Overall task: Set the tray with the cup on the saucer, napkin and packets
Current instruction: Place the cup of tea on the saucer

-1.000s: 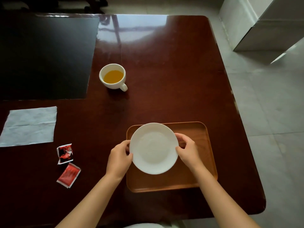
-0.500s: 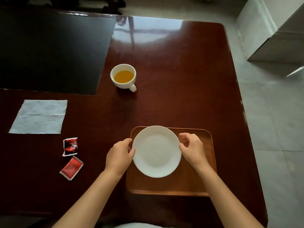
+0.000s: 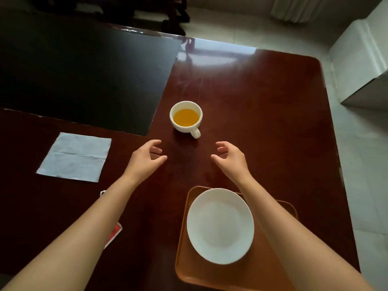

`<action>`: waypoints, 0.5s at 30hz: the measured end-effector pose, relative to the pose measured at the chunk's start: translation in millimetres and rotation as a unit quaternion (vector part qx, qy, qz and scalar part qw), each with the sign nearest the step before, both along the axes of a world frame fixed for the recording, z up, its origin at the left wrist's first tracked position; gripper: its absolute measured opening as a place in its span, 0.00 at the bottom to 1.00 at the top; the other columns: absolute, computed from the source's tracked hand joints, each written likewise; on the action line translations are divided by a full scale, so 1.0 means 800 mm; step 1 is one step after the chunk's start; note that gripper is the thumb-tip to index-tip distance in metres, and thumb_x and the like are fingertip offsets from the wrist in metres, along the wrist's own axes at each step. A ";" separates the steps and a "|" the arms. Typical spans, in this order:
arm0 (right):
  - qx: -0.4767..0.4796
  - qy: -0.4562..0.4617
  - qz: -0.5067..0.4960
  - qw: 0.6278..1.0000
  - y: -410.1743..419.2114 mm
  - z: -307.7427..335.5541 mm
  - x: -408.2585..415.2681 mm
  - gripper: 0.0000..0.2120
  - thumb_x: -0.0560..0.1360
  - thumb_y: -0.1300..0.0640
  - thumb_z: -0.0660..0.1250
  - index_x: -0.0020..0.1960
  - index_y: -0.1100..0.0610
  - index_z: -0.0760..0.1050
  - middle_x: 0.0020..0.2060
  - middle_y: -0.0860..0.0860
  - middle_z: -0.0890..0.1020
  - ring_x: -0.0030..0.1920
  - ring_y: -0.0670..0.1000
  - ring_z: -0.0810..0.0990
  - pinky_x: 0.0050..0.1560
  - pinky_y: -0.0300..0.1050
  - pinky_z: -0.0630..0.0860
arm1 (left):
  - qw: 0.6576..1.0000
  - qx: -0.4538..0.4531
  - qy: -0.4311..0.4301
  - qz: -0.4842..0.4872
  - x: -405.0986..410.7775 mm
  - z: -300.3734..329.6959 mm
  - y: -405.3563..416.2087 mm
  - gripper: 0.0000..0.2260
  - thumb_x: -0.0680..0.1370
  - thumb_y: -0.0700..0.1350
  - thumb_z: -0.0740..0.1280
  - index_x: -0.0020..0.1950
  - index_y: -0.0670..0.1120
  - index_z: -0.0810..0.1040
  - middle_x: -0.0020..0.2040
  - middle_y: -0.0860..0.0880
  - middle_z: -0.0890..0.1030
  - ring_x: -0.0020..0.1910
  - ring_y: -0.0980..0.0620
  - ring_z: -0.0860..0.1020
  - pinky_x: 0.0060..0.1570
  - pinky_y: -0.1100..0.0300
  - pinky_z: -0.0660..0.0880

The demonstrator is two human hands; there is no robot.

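Observation:
A white saucer [image 3: 220, 225] lies on the left part of the brown tray [image 3: 262, 269] near the table's front edge. A white cup [image 3: 186, 117] of orange liquid stands farther back on the table, handle toward me. My left hand [image 3: 144, 159] and right hand [image 3: 230, 157] hover a short way in front of the cup, one on each side, fingers loosely curled and empty. A white napkin [image 3: 75, 157] lies flat at the left. A red packet [image 3: 114, 235] shows beside my left forearm, which covers most of it and a second packet [image 3: 102, 193].
A black mat [image 3: 79, 76] covers the table's back left. The dark wooden table [image 3: 262, 122] ends at the right over a pale tiled floor, where a white cabinet [image 3: 361, 55] stands. Dark chair legs [image 3: 174, 15] show beyond the far edge.
Both hands have let go of the saucer, which stays on the tray, and have moved forward toward the cup. The view has shifted forward too.

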State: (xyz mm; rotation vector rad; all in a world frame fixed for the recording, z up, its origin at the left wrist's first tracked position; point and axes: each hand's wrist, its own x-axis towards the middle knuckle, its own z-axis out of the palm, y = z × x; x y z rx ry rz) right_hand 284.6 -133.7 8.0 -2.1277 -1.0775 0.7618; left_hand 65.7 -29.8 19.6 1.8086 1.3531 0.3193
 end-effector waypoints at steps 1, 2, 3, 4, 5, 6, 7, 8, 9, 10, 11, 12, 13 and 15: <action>0.001 -0.002 -0.004 1.000 0.015 -0.001 0.000 0.22 0.71 0.54 0.70 0.63 0.55 0.73 0.54 0.54 0.80 0.45 0.49 0.79 0.45 0.39 0.72 | 1.000 0.002 0.000 -0.007 0.002 0.000 0.016 0.25 0.73 0.44 0.71 0.69 0.48 0.68 0.59 0.45 0.78 0.53 0.50 0.78 0.50 0.58 0.74; 0.002 -0.003 -0.007 1.000 0.030 -0.002 0.000 0.24 0.71 0.54 0.71 0.65 0.54 0.71 0.56 0.54 0.79 0.47 0.49 0.78 0.46 0.39 0.72 | 1.000 0.004 0.003 -0.014 0.005 -0.001 0.032 0.26 0.73 0.45 0.71 0.70 0.48 0.67 0.61 0.44 0.77 0.55 0.49 0.78 0.52 0.56 0.74; 0.003 -0.002 -0.010 1.000 0.044 -0.004 0.000 0.26 0.70 0.53 0.71 0.67 0.54 0.69 0.58 0.54 0.79 0.48 0.49 0.78 0.47 0.39 0.71 | 1.000 0.005 0.007 -0.021 0.007 -0.003 0.047 0.28 0.73 0.45 0.71 0.70 0.48 0.66 0.62 0.44 0.76 0.57 0.48 0.77 0.54 0.54 0.74; 0.002 0.001 -0.012 1.000 0.057 -0.007 0.000 0.29 0.70 0.53 0.72 0.68 0.54 0.68 0.60 0.54 0.77 0.51 0.50 0.78 0.49 0.39 0.71 | 1.000 0.005 0.011 -0.027 0.009 -0.005 0.061 0.29 0.73 0.45 0.72 0.71 0.48 0.64 0.64 0.43 0.75 0.59 0.47 0.76 0.56 0.53 0.73; 0.001 0.006 -0.013 1.000 0.069 -0.009 0.001 0.31 0.69 0.53 0.73 0.69 0.54 0.66 0.63 0.54 0.76 0.53 0.50 0.78 0.50 0.39 0.70 | 0.999 0.003 0.015 -0.033 0.012 -0.008 0.074 0.31 0.72 0.45 0.72 0.72 0.48 0.63 0.65 0.43 0.74 0.60 0.47 0.75 0.57 0.51 0.73; 0.000 0.010 -0.014 1.000 0.080 -0.012 0.001 0.34 0.69 0.53 0.73 0.70 0.53 0.64 0.65 0.54 0.75 0.56 0.51 0.77 0.52 0.39 0.70 | 0.999 -0.002 0.017 -0.040 0.016 -0.012 0.086 0.33 0.72 0.45 0.72 0.73 0.49 0.61 0.67 0.43 0.73 0.61 0.46 0.75 0.58 0.50 0.73; -0.001 0.016 -0.015 1.000 0.090 -0.015 0.002 0.36 0.68 0.53 0.74 0.71 0.53 0.62 0.66 0.53 0.73 0.58 0.51 0.76 0.53 0.39 0.69 | 0.999 -0.012 0.019 -0.049 0.019 -0.015 0.098 0.35 0.71 0.45 0.73 0.73 0.49 0.59 0.68 0.44 0.71 0.63 0.46 0.73 0.59 0.49 0.72; -0.002 0.023 -0.015 1.000 0.099 -0.018 0.002 0.38 0.67 0.52 0.75 0.72 0.53 0.61 0.68 0.53 0.72 0.60 0.51 0.75 0.54 0.39 0.69 | 0.998 -0.025 0.020 -0.060 0.024 -0.019 0.108 0.37 0.71 0.45 0.73 0.74 0.50 0.57 0.70 0.44 0.69 0.64 0.46 0.72 0.60 0.48 0.71; -0.003 0.032 -0.015 0.999 0.107 -0.022 0.002 0.40 0.67 0.52 0.75 0.73 0.53 0.59 0.69 0.52 0.70 0.62 0.51 0.74 0.56 0.39 0.68 | 0.996 -0.038 0.021 -0.074 0.029 -0.023 0.117 0.39 0.70 0.45 0.74 0.75 0.51 0.55 0.72 0.44 0.67 0.66 0.46 0.71 0.61 0.48 0.71; -0.005 0.042 -0.013 0.999 0.115 -0.025 0.001 0.41 0.66 0.53 0.76 0.73 0.53 0.57 0.70 0.52 0.69 0.63 0.51 0.73 0.57 0.40 0.68 | 0.995 -0.049 0.021 -0.088 0.035 -0.028 0.126 0.41 0.70 0.44 0.74 0.75 0.52 0.53 0.73 0.45 0.65 0.67 0.46 0.70 0.62 0.47 0.70; -0.008 0.052 -0.011 0.999 0.122 -0.028 0.000 0.43 0.66 0.53 0.76 0.74 0.52 0.56 0.70 0.51 0.69 0.64 0.51 0.72 0.59 0.42 0.68 | 0.993 -0.058 0.018 -0.102 0.041 -0.032 0.133 0.43 0.69 0.44 0.75 0.76 0.52 0.51 0.74 0.46 0.63 0.68 0.46 0.69 0.63 0.47 0.70; -0.010 0.061 -0.009 0.998 0.128 -0.032 0.000 0.44 0.66 0.54 0.76 0.74 0.52 0.55 0.70 0.51 0.68 0.65 0.51 0.72 0.61 0.43 0.68 | 0.991 -0.067 0.011 -0.115 0.048 -0.036 0.141 0.44 0.69 0.44 0.75 0.76 0.53 0.49 0.75 0.46 0.61 0.69 0.46 0.68 0.64 0.46 0.69; -0.009 0.068 -0.005 0.998 0.133 -0.036 -0.001 0.45 0.65 0.55 0.77 0.74 0.52 0.54 0.70 0.51 0.69 0.66 0.51 0.71 0.63 0.44 0.68 | 0.989 -0.077 -0.001 -0.128 0.054 -0.040 0.147 0.45 0.69 0.43 0.75 0.76 0.54 0.49 0.76 0.47 0.60 0.69 0.47 0.67 0.64 0.46 0.69; -0.003 0.079 0.001 0.997 0.138 -0.043 -0.003 0.45 0.65 0.56 0.77 0.74 0.51 0.54 0.69 0.51 0.70 0.65 0.50 0.71 0.62 0.44 0.68 | 0.983 -0.097 -0.026 -0.153 0.066 -0.048 0.157 0.45 0.69 0.43 0.75 0.75 0.55 0.48 0.76 0.49 0.59 0.70 0.48 0.65 0.66 0.45 0.68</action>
